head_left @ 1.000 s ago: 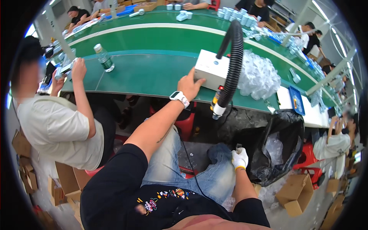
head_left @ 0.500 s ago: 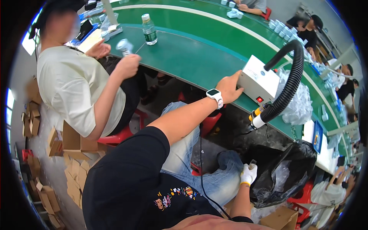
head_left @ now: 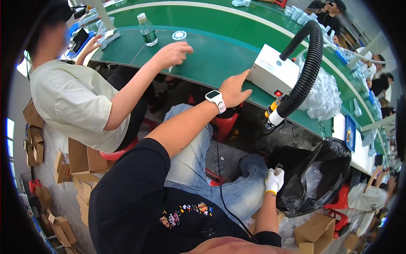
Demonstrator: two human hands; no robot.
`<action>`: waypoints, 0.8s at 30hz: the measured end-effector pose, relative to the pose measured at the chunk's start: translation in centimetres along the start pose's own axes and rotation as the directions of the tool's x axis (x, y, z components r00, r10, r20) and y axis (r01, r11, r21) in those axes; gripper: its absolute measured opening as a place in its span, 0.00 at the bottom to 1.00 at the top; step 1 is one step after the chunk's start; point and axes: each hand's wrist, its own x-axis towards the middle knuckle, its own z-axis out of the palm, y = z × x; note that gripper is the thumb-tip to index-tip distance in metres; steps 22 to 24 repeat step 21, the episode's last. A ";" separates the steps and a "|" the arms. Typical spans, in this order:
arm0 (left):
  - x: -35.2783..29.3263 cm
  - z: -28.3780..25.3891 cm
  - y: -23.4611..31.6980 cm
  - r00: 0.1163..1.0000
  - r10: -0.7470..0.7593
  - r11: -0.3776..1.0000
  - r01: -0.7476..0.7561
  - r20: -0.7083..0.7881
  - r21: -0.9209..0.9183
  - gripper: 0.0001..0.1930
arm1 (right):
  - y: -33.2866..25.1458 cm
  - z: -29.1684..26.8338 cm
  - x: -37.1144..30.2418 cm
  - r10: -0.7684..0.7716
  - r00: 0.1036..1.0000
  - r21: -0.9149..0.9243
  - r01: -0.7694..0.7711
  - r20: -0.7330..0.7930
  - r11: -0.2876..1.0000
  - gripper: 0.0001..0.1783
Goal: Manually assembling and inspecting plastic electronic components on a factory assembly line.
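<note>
My left hand (head_left: 234, 89), bare, with a white watch (head_left: 215, 100) on its wrist, reaches to the green bench's edge. Its thumb and forefinger are spread, the fingertip at the left side of a white box-shaped device (head_left: 272, 70); whether it touches is unclear. A red switch glows on the device's front, and a black corrugated hose (head_left: 314, 55) arches from its top down to a white and yellow nozzle (head_left: 275, 117). Low by my right knee, my right hand (head_left: 274, 181) in a white knit glove is closed on a small greyish piece (head_left: 278, 167) whose kind I cannot make out.
A co-worker (head_left: 72, 97) sits at left, one hand over the bench (head_left: 207, 63) near a pale round-topped item (head_left: 179, 36) and a water bottle (head_left: 147, 29). Clear plastic bags (head_left: 323, 93) lie behind the hose. A black bin bag (head_left: 311, 178) hangs beside my right hand; cardboard boxes (head_left: 84, 156) stand on the floor.
The co-worker's pale item now stands on the bench, with the hand off it. My view has shifted slightly; my left hand stays by the device, and my right hand keeps its grip.
</note>
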 end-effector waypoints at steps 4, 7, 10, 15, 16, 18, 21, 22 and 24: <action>-1.1 -1.2 1.0 0.995 0.065 0.998 -0.063 -0.078 0.025 0.34 | 0.6 -0.1 0.0 -0.007 1.000 -0.023 0.007 0.023 1.000 0.17; -0.7 -5.0 1.6 0.990 0.034 0.999 -0.032 -0.140 0.016 0.17 | 3.1 1.1 1.0 -0.020 1.000 0.162 0.024 -0.021 0.986 0.19; 3.6 -10.8 -2.6 0.827 0.011 0.921 0.211 -0.562 0.328 0.25 | 5.8 0.9 0.6 0.072 0.997 0.656 -0.045 -0.014 0.753 0.24; 6.3 -21.4 -21.7 0.778 -0.559 0.606 0.619 -0.288 0.499 0.57 | -11.8 1.7 -8.5 -0.316 0.814 0.557 -0.012 0.488 0.830 0.33; 5.8 -20.9 -22.9 0.695 -0.626 0.508 0.708 -0.354 0.491 0.54 | -15.6 2.4 -9.6 -0.385 0.769 0.738 -0.163 0.511 0.654 0.32; 5.0 -20.1 -22.6 0.755 -0.598 0.574 0.638 -0.270 0.513 0.51 | -22.2 1.7 -8.9 -0.536 0.693 0.690 0.077 0.482 0.720 0.30; 3.2 -17.9 -19.1 0.902 -0.313 0.770 0.425 -0.298 0.476 0.48 | -23.8 2.1 -8.4 -0.589 0.661 0.761 0.041 0.465 0.647 0.30; 3.2 -17.9 -19.1 0.902 -0.313 0.770 0.425 -0.298 0.476 0.48 | -23.8 2.1 -8.4 -0.589 0.661 0.761 0.041 0.465 0.647 0.30; 3.2 -17.9 -19.1 0.902 -0.313 0.770 0.425 -0.298 0.476 0.48 | -23.8 2.1 -8.4 -0.589 0.661 0.761 0.041 0.465 0.647 0.30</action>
